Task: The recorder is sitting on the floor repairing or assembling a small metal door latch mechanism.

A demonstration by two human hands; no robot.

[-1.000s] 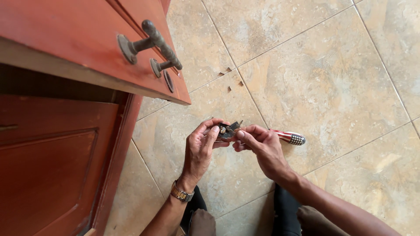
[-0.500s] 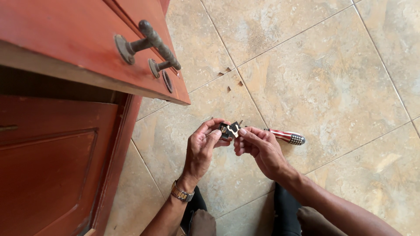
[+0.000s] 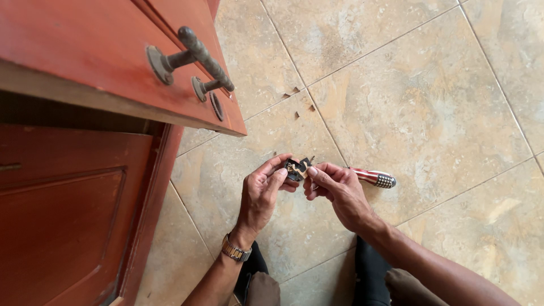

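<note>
My left hand and my right hand meet over the tiled floor, both pinching a small dark metal lock part between the fingertips. A screwdriver with a striped red, white and blue handle lies on the floor just behind my right hand; its shaft is hidden by the fingers. My left wrist wears a metal watch.
An open red-brown wooden drawer front with a dark metal pull handle and a round keyhole juts out at upper left, above a red cabinet door. Small dark bits lie on the beige tile floor. My dark trouser legs show below.
Both hands have kept turning the small lock part between the fingertips, shifting slightly. The screwdriver stays behind my right hand.
</note>
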